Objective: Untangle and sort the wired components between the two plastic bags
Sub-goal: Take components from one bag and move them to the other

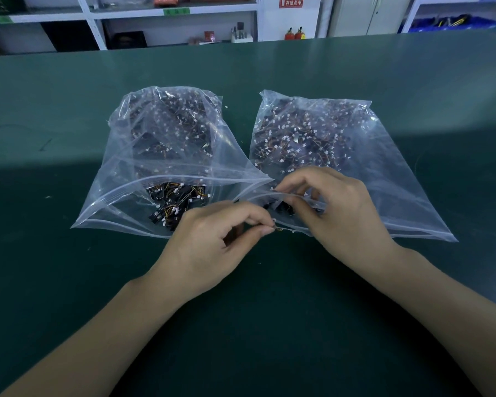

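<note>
Two clear zip-top plastic bags side by side on the green matte table (pixel 69 282), mouths toward the person. Left bag (pixel 132 167) mouth gapes open; black modules with yellow/orange wires and white connectors (pixel 173 200) spill near its opening. Contents deeper in both bags are blurred by crinkled film, individual parts hard to separate. Right bag (pixel 384 173) holds the same tangle, flatter.

Left hand (pixel 212 247): thumb and forefinger fingers pinch a thin wire end (pixel 278 228) just in front of the right bag's zip lip; the piece itself is too small to make out. Right hand (pixel 335 210) sits over the right bag's mouth, fingers curled onto a black component (pixel 284 209), partly hidden by film and knuckles.

Shelving (pixel 169 21) behind, blurred.
</note>
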